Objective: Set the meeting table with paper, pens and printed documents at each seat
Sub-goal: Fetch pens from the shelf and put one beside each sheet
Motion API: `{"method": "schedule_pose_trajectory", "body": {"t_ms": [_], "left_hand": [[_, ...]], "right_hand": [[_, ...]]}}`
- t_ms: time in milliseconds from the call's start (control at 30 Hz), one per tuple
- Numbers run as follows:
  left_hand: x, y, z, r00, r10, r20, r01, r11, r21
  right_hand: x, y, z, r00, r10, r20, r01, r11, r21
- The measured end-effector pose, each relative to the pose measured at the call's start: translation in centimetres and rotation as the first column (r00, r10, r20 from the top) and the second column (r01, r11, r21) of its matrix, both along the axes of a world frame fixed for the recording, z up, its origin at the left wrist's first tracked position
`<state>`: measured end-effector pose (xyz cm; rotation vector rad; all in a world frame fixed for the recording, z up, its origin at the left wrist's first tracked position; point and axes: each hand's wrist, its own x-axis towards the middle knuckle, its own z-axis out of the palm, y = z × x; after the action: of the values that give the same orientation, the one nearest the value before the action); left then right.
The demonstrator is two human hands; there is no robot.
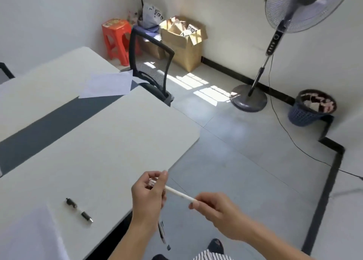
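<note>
The right hand [218, 210] pinches the slim white plastic pen [178, 194] at its 4 o'clock end. The long axis runs to 10 o'clock, into the left hand [149, 193], which grips it and a dark pen [162, 232] hanging toward 6 o'clock. The white table [117, 132] lies at 9 o'clock, nearer the left hand.

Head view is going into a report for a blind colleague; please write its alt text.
A person's left hand grips a black pen while the right hand pinches the end of a white pen spanning both hands, beside a white table. A third pen lies on the table; paper sheets lie by the far chair.
</note>
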<state>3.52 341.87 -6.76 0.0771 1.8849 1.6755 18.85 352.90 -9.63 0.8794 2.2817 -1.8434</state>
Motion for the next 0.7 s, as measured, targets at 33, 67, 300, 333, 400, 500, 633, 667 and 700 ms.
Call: {"method": "schedule_pose_trajectory", "body": {"t_ms": [33, 67, 300, 333, 400, 500, 633, 667, 700], "left_hand": [[0.3, 1.4, 0.2, 1.000, -0.025, -0.006, 0.025, 1.000, 0.003], [0.5, 2.7, 0.4, 0.999, -0.048, -0.016, 0.048, 0.999, -0.004], [-2.3, 10.5, -1.0, 0.988, -0.150, -0.036, 0.145, 0.982, -0.117], [-3.0, 11.7, -1.5, 0.988, -0.153, -0.035, 0.147, 0.981, -0.124], [-4.5, 14.7, -2.7, 0.987, -0.161, -0.028, 0.155, 0.978, -0.139], [-6.7, 20.1, -4.0, 0.982, -0.189, 0.015, 0.189, 0.973, -0.130], [-10.0, 27.4, -3.7, 0.979, -0.201, 0.037, 0.204, 0.975, -0.087], [-11.2, 29.4, -3.1, 0.978, -0.208, 0.035, 0.210, 0.975, -0.074], [-12.3, 31.3, -2.5, 0.977, -0.212, 0.025, 0.214, 0.975, -0.066]], "right_hand": [[1.3, 1.6, -0.3, 0.999, -0.041, 0.007, 0.041, 0.999, 0.033], [2.4, 3.1, -0.6, 0.995, -0.094, 0.015, 0.093, 0.993, 0.070], [6.1, 13.5, -3.3, 0.878, -0.471, 0.085, 0.458, 0.878, 0.139], [6.0, 14.9, -3.6, 0.862, -0.500, 0.084, 0.486, 0.862, 0.145], [5.3, 18.0, -3.8, 0.845, -0.529, 0.084, 0.512, 0.843, 0.164], [3.4, 23.4, -3.8, 0.834, -0.542, 0.102, 0.515, 0.832, 0.208], [0.0, 30.4, -3.0, 0.829, -0.547, 0.115, 0.510, 0.825, 0.245], [-1.1, 32.2, -2.5, 0.836, -0.538, 0.112, 0.499, 0.829, 0.253], [-2.3, 33.9, -2.1, 0.840, -0.532, 0.107, 0.494, 0.831, 0.255]]}}
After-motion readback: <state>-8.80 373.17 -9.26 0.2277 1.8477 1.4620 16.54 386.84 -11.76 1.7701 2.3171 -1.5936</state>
